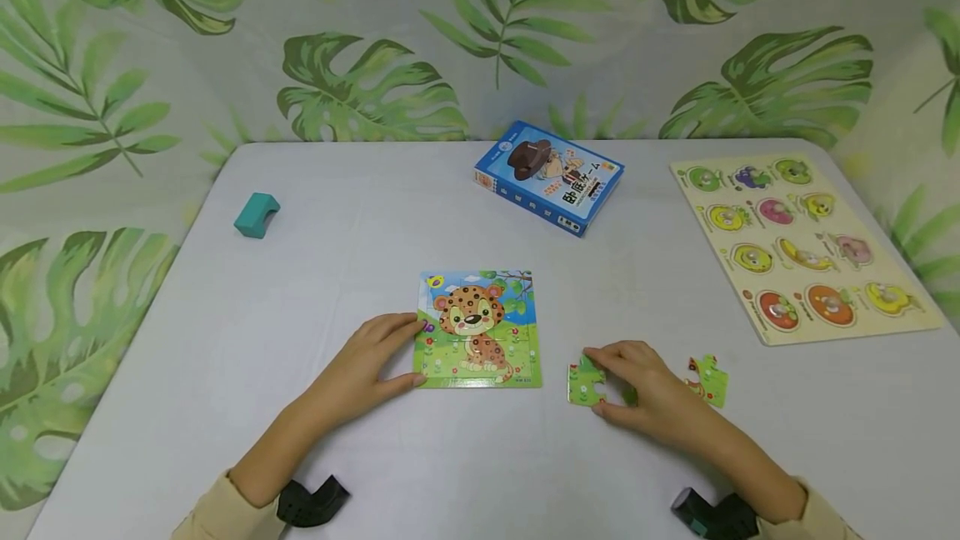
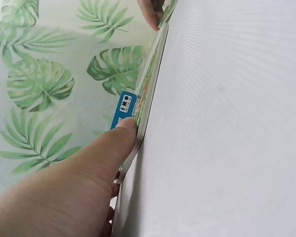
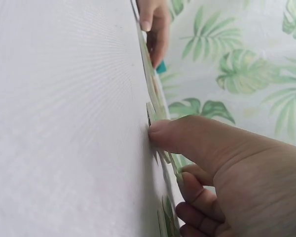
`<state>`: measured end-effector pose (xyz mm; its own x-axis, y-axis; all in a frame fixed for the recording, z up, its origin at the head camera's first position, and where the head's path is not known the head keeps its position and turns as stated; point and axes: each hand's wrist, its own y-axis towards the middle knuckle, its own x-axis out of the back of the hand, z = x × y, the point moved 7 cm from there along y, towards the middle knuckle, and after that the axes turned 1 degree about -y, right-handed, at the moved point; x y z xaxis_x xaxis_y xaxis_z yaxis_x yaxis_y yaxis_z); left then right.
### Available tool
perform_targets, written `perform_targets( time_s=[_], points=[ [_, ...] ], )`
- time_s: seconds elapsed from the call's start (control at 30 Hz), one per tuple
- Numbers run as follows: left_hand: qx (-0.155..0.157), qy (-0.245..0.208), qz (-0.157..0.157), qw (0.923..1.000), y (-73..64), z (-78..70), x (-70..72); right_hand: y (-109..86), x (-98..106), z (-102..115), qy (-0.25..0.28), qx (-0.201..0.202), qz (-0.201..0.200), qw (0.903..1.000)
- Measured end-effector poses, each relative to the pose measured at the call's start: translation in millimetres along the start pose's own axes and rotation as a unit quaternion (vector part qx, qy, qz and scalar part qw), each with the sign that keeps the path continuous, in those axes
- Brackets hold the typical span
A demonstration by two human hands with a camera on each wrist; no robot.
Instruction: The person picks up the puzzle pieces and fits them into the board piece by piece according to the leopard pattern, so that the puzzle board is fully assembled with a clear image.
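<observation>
A: What do we have in our 2 hands?

B: With our left hand [image 1: 367, 361] we touch the square, glossy puzzle with a spotted cub [image 1: 480, 325], which lies flat on the white-covered table [image 1: 487, 473]. Its fingers are spread along the left edge, not curled round it. With our right hand [image 1: 648, 387] we pinch 1 green, flower-printed jigsaw piece [image 1: 581, 388] between thumb and fingers, near the puzzle's right edge but apart from it.

A: And the others?

B: We see 1 green-and-orange jigsaw piece [image 1: 712, 383] just right of that hand; another patch of green behind the fingers is mostly hidden.

A: Which step is this?

B: Probably handling a loose piece while we steady the square. We cannot tell whether the square has gaps. The next move seems to call for matching the piece's outline and print to a spot on the picture.
</observation>
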<state>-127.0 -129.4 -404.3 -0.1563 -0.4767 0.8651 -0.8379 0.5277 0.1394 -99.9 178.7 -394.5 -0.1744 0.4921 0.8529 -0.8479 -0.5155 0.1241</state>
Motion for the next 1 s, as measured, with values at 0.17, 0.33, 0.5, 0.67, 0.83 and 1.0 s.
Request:
perform_targets(
  time_s=[0.17,0.33,0.5,0.67,0.83,1.0],
  points=[
    [0.002,-0.003,0.006,1.0,0.0,0.4,-0.2,0.6,2,1,0.009,-0.005,-0.012,0.9999],
    [0.007,-0.01,0.017,0.9998,-1.0,1.4,-0.6,2.5,8,5,0.026,-0.007,-0.03,0.9992],
    [0.011,-0.016,0.029,0.9994,-1.4,1.3,-0.6,6.3,18,18,0.042,0.008,-0.057,0.9975],
    [0.014,-0.017,0.036,0.9991,-2.6,1.2,-0.1,16.8,28,44,0.077,0.05,-0.09,0.9917],
    [0.005,-0.021,0.031,0.9993,-3.3,0.9,0.5,34.6,27,66,0.105,0.066,-0.093,0.988],
    [-0.003,-0.015,0.025,0.9996,-3.0,1.3,-0.3,58.3,10,82,0.128,0.072,-0.068,0.9868]
  ],
)
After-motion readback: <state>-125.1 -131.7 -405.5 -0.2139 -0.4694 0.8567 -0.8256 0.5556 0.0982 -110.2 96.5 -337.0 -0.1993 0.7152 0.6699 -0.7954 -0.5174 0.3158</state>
